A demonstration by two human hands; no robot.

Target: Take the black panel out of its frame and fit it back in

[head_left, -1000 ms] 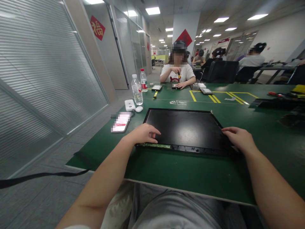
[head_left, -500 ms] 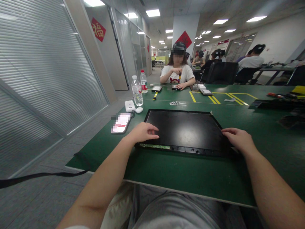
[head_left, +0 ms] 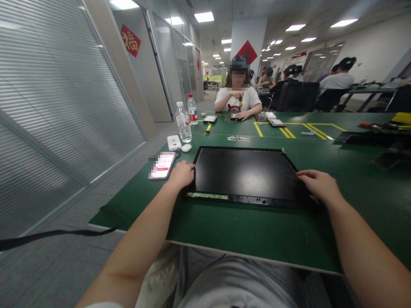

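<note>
A black display panel (head_left: 244, 173) lies face up on the green table (head_left: 244, 231). Along its near edge runs a bare green circuit board (head_left: 207, 196). My left hand (head_left: 182, 174) is closed at the panel's left edge, its fingers curled against the frame. At the opposite side, my right hand (head_left: 317, 183) pinches the right edge between thumb and fingers. Part of the thumb there sits under or beside the rim, where I cannot see it fully.
To the left are a lit phone (head_left: 163, 165), a white case (head_left: 174, 143), a white mouse-like object (head_left: 186, 147) and a clear bottle (head_left: 183, 124). Across the table a person (head_left: 238, 96) handles a small drive-like box. Dark parts (head_left: 366, 137) lie at right.
My left hand has moved left, from over the screen's surface to the panel's left edge, and closed there. My right hand stays on the right edge.
</note>
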